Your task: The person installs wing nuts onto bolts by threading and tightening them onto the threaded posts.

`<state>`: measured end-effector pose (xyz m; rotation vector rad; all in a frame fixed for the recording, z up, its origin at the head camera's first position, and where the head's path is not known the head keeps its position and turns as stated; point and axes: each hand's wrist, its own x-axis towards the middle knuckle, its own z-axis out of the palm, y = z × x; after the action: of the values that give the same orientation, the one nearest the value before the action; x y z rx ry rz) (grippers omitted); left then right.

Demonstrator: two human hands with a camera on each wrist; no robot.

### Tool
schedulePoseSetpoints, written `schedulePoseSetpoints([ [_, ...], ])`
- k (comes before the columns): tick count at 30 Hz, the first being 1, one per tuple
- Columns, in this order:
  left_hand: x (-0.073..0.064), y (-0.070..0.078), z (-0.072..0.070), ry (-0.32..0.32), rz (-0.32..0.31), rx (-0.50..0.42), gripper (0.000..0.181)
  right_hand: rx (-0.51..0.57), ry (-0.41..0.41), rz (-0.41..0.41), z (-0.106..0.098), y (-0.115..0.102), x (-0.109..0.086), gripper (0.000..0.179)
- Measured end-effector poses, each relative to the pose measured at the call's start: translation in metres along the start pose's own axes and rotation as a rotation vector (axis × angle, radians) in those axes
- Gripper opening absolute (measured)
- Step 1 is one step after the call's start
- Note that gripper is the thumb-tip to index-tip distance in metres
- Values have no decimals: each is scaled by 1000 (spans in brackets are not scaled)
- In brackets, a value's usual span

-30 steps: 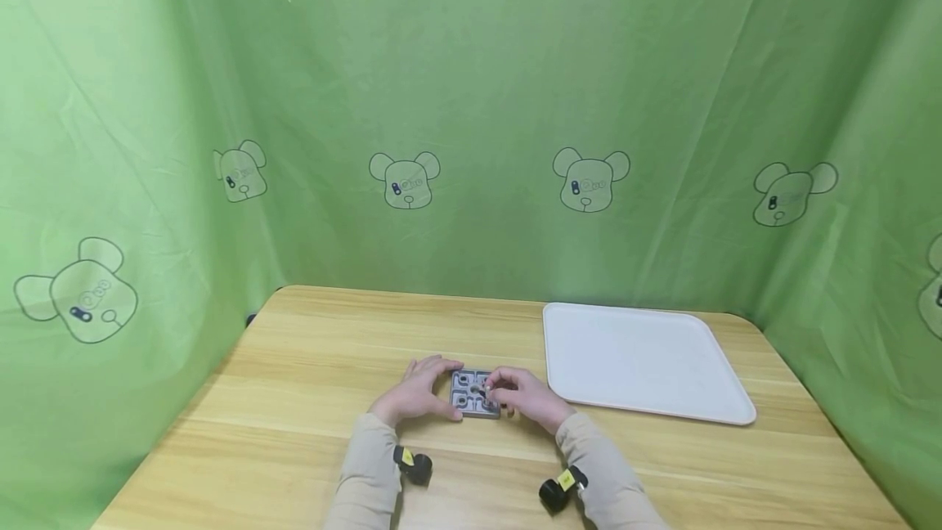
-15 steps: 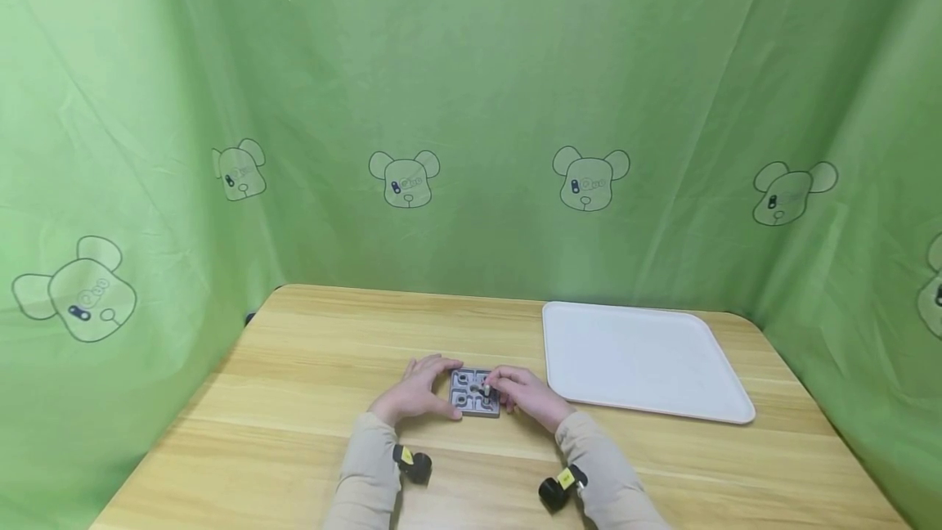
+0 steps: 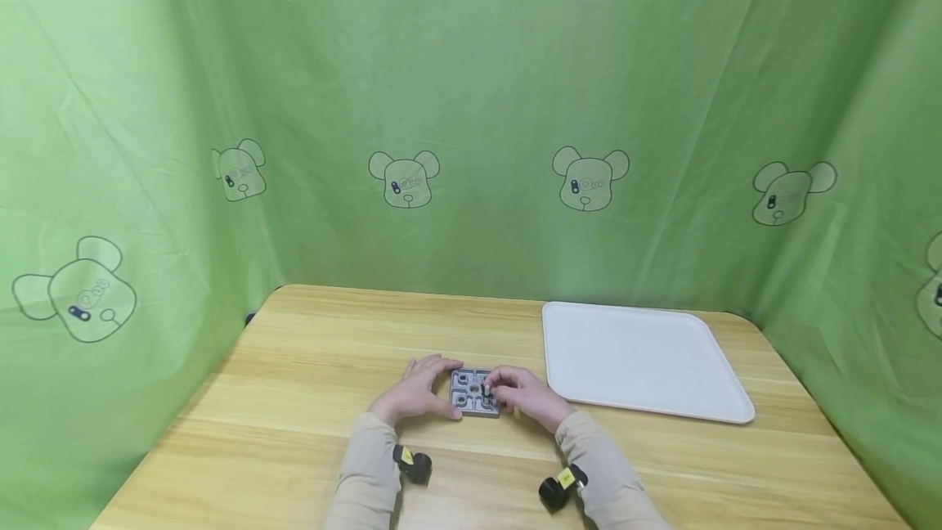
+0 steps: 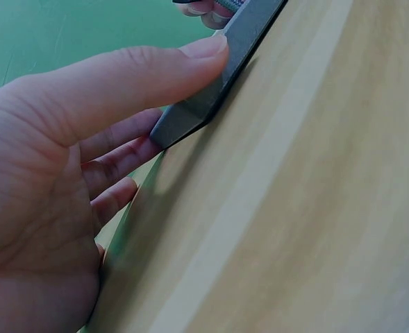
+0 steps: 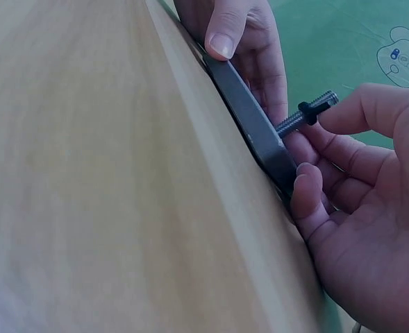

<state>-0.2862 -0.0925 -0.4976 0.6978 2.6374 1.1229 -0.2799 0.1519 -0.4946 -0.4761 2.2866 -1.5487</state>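
Note:
A grey square plate [image 3: 474, 404] with moulded channels and round holes lies on the table. My left hand [image 3: 414, 393] grips its left side, thumb at the near edge and fingers at the far edge; the thumb [image 4: 207, 59] shows pressed on the plate's dark side wall [image 4: 190, 111]. A threaded bolt [image 5: 289, 125] stands up out of the plate's right part. On it sits a small black nut [image 5: 310, 111], which my right hand [image 3: 528, 396] pinches between thumb and finger. Another finger [image 5: 307, 198] of that hand touches the plate's edge.
A white rectangular tray [image 3: 648, 360] lies at the right rear of the wooden table [image 3: 331, 334]. Green curtains [image 3: 486, 88] with bear-head prints enclose the back and sides. A black camera [image 3: 419, 469] is strapped to each sleeve.
My right thumb and fingers shift slightly around the nut, opening a little to bare the bolt's tip and then closing again. The left hand and the plate stay in place.

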Motion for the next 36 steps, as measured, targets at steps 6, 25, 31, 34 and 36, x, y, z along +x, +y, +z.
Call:
schedulePoseSetpoints([
  [6,1,-1,1,2,1,6,88,15,-7,-13,0,2,1,27],
  [25,1,-3,1,-4,2,13,87,9,-12,-7,2,4,3,28],
  [31,1,-3,1,-2,7,9,87,-25,27,-3,4,2,2,27],
  [34,1,-3,1,-4,6,14,87,-43,50,2,6,2,2,25],
  [36,1,-3,1,-3,7,16,87,-53,59,1,7,2,2,24],
])
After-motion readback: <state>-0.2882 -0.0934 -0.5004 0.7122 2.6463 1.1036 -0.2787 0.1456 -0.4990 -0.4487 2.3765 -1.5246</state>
